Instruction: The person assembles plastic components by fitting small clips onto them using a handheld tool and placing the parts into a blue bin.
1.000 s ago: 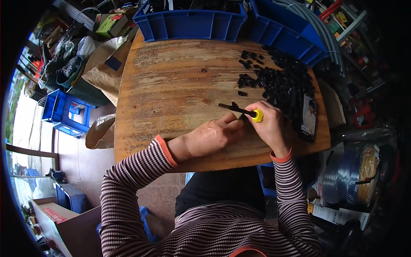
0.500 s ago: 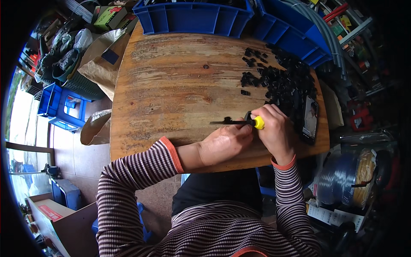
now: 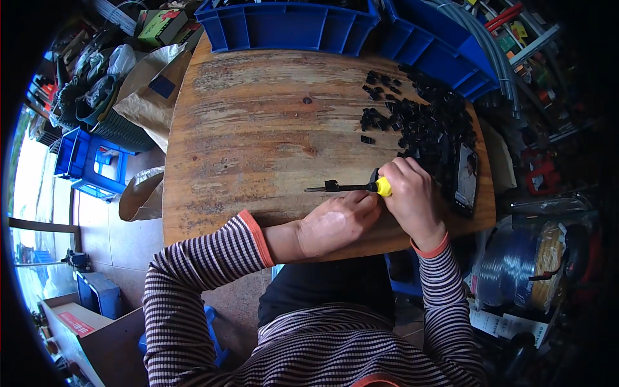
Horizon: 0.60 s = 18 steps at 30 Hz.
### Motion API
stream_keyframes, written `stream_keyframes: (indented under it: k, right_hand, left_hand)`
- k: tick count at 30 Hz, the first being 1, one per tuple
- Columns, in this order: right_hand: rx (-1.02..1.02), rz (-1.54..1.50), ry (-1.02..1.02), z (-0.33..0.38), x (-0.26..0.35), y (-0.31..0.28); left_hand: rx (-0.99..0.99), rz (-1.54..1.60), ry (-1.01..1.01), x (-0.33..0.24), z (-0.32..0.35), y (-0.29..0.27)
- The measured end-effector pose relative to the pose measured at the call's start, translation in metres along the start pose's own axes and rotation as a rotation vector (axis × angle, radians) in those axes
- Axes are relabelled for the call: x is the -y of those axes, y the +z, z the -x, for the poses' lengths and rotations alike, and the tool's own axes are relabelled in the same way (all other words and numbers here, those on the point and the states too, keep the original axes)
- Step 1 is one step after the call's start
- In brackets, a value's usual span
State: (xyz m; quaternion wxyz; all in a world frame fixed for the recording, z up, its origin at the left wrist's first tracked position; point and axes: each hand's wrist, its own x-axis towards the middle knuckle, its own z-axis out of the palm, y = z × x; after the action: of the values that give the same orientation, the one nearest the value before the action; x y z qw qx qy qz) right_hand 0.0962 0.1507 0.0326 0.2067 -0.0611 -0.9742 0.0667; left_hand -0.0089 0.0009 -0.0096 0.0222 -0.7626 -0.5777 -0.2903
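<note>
My right hand (image 3: pixel 412 193) is closed around the yellow handle of a screwdriver-like tool (image 3: pixel 384 187). Its dark shaft points left over the table, and a small black piece (image 3: pixel 332 185) sits on it near the thin tip. Just below the shaft, close to the handle, my left hand (image 3: pixel 338 222) has its fingers curled; what they grip, if anything, is hidden. A dark bit shows between the two hands, too small to name. Beyond my right hand lies a heap of small black plastic pieces (image 3: pixel 432 126), with one lone piece (image 3: pixel 367 139) at its left side.
A smartphone (image 3: pixel 465 180) lies by the right edge of the wooden table (image 3: pixel 245 129). Blue crates (image 3: pixel 290 29) stand along the far edge. Paper bags (image 3: pixel 145 193) and a blue stool (image 3: pixel 97 161) are at the left; wrapped coils (image 3: pixel 516 267) are at the right.
The tool's shaft has shifted slightly left, and more of it shows above my left hand. The small black piece on it has moved left with it. Both hands stay nearly in place.
</note>
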Motion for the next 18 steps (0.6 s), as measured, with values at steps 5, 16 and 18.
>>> stream_keyframes:
  k: [5, 16, 18]
  right_hand:
    - [0.14, -0.184, 0.03, -0.005, -0.009, -0.012]
    - [-0.306, -1.058, 0.392, -0.027, -0.013, 0.01]
    - [-0.441, -0.997, 0.402, -0.018, -0.016, -0.021]
  left_hand:
    - [0.096, 0.022, -0.001, 0.002, 0.002, -0.005]
    - [0.106, -0.001, -0.027, 0.001, 0.003, -0.006]
    - [0.071, -0.053, 0.014, 0.006, 0.001, -0.008]
